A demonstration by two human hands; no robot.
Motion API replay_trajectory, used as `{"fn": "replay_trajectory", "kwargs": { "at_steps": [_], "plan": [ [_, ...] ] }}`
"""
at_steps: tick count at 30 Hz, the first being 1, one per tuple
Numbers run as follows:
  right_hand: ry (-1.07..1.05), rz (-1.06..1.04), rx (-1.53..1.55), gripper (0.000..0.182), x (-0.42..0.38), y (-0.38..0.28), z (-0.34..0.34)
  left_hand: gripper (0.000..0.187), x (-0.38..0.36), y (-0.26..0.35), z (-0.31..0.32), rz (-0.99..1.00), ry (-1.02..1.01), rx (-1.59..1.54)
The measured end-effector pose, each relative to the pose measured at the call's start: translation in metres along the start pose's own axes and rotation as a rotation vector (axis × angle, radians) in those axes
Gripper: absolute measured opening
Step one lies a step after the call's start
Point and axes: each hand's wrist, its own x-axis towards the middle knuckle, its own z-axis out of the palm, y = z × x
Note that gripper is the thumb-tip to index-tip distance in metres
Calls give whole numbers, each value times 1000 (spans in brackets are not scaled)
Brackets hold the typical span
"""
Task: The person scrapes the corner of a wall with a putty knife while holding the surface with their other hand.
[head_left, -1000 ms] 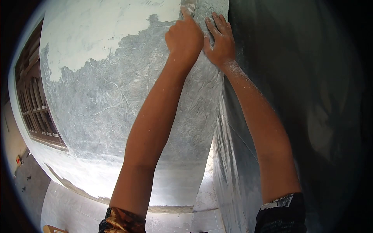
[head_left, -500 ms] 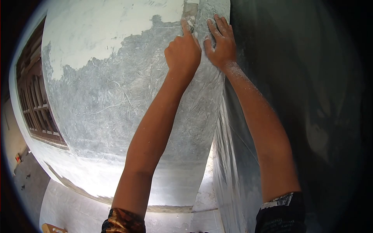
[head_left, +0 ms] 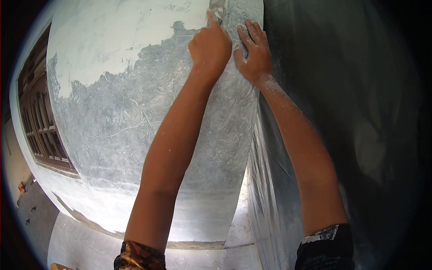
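Note:
My left hand (head_left: 210,49) is closed on a scraper (head_left: 218,10) with a flat blade, index finger stretched along it. The blade lies against the wall near the top edge of the view and is partly cut off there. Beside it, my right hand (head_left: 255,56) rests with spread fingers on the wall's right edge, holding nothing. White dust covers its fingers and wrist. The wall (head_left: 112,108) is rough and grey in the middle, with a smooth whitish layer (head_left: 103,36) above that ends in a ragged edge.
Thin plastic sheeting (head_left: 263,189) hangs below my right hand, beside a dark sheet-like surface (head_left: 342,90) on the right. A brown wooden window (head_left: 42,121) is set in the wall at left. Pale floor (head_left: 202,258) lies below, with a wooden piece (head_left: 59,267) at the bottom edge.
My left hand has moved slightly upward along the wall with the scraper, so less of the blade shows. The right hand stays at the wall's edge, nearly unmoved.

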Motion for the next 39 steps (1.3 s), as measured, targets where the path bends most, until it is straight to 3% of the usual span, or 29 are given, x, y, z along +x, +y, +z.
{"fn": "replay_trajectory", "kwargs": {
  "at_steps": [2, 9, 12, 14, 15, 17, 20, 24, 26, 30, 35, 39],
  "plan": [
    [-5, 3, -5, 57, 0, -1, 0, 63, 22, 2, 5, 69, 143, -10],
    [-13, 13, -10, 57, 0, -2, -2, 64, -6, 0, -9, 62, 9, 81],
    [-10, 8, -9, 57, 0, -1, -2, 66, 25, 2, -17, 63, 10, 71],
    [-5, 6, -11, 57, 1, -1, 0, 56, 99, 13, -34, -486, -848, -173],
    [-1, 6, -12, 57, 0, 0, 0, 56, 86, 9, -18, -486, -850, -174],
    [-4, 8, -13, 57, 0, -1, -1, 67, 33, 1, 19, 94, 137, 43],
    [2, 10, -3, 56, 0, -1, -1, 59, -9, 6, -6, 33, -42, 43],
    [7, 11, 3, 56, 1, 0, 0, 58, 4, 11, -5, 36, -31, -6],
    [17, 10, 6, 55, 0, -1, 1, 72, 24, 17, -4, 120, 56, 81],
    [31, 2, 8, 55, -1, 0, 1, 74, 21, 22, 5, 103, 85, 30],
    [24, -1, 13, 54, -1, 0, 0, 74, -11, 22, -4, 47, -37, 107],
    [38, 4, 13, 53, 0, 0, 2, 73, 16, 22, 16, 87, 52, 28]
  ]
}}
